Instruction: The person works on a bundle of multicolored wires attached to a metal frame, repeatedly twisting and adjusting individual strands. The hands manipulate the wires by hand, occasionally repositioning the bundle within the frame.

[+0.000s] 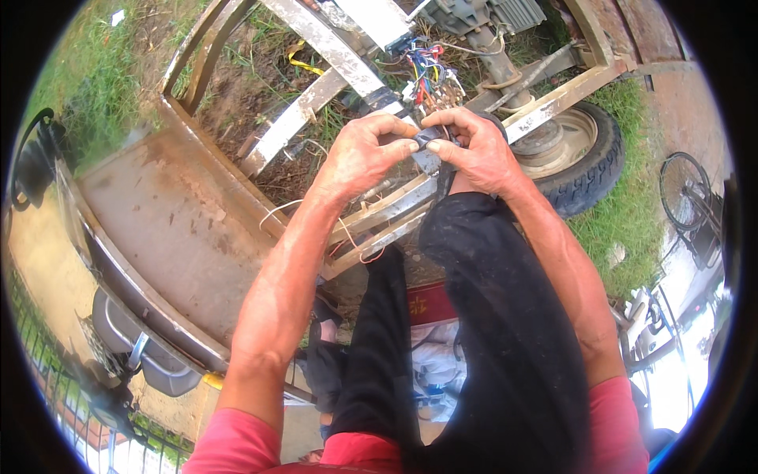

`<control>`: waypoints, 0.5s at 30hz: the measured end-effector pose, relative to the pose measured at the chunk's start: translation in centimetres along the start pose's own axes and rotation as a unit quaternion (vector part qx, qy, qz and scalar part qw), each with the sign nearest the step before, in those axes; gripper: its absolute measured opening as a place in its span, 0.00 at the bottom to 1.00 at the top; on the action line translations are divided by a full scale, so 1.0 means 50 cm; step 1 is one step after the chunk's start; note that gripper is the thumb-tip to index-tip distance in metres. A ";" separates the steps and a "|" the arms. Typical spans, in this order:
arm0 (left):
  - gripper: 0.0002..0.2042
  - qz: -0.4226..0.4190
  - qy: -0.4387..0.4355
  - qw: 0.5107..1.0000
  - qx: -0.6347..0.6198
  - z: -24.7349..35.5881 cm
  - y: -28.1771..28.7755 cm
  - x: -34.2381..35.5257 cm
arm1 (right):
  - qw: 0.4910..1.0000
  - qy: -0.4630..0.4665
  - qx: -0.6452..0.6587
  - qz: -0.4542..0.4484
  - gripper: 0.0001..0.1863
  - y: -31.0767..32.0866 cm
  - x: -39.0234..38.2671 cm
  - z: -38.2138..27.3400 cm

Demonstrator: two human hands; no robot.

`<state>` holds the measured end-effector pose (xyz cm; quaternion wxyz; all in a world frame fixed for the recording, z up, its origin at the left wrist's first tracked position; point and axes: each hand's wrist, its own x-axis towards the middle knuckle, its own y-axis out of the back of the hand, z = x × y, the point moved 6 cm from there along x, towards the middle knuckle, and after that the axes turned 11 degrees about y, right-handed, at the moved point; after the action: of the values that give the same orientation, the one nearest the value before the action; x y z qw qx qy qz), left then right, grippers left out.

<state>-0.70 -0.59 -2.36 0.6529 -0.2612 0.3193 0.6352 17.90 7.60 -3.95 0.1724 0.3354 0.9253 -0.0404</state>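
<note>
My left hand (359, 156) and my right hand (483, 154) meet in front of me, thumbs and forefingers pinched close together. Between their fingertips is a small black strip (427, 136) that looks like tape or wrapped cable; its exact kind is hard to make out. Just beyond my fingers, a bundle of coloured wires with connectors (426, 73) hangs over the metal frame of a vehicle (347, 63). My black-trousered knee (466, 225) is raised under my right hand.
A tyred wheel (588, 162) stands to the right of the frame, with a motor-like housing (482, 14) at the top. On the left lies a rusty metal floor panel (170, 229). A thin pale wire (278, 209) loops near my left forearm. Grass (624, 229) and a bicycle wheel (685, 189) are farther right.
</note>
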 end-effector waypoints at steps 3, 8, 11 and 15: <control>0.14 0.017 0.025 0.999 0.027 0.008 -0.003 -0.004 | 1.000 -0.016 0.011 0.008 0.19 0.004 -0.003 0.007; 0.16 0.077 0.031 0.995 0.051 0.011 -0.015 -0.012 | 1.000 -0.012 0.013 0.008 0.19 0.005 -0.002 0.017; 0.11 0.141 -0.038 0.988 0.054 0.010 -0.027 -0.013 | 1.000 -0.019 0.024 0.004 0.18 0.004 -0.002 0.016; 0.13 0.134 -0.013 0.988 0.076 0.000 -0.040 -0.011 | 0.998 -0.020 0.053 0.003 0.18 0.001 0.001 -0.001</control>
<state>1.28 -1.07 -2.08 0.5842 -0.1577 0.3903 0.6939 17.88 7.68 -3.93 0.1732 0.3457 0.9172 -0.0960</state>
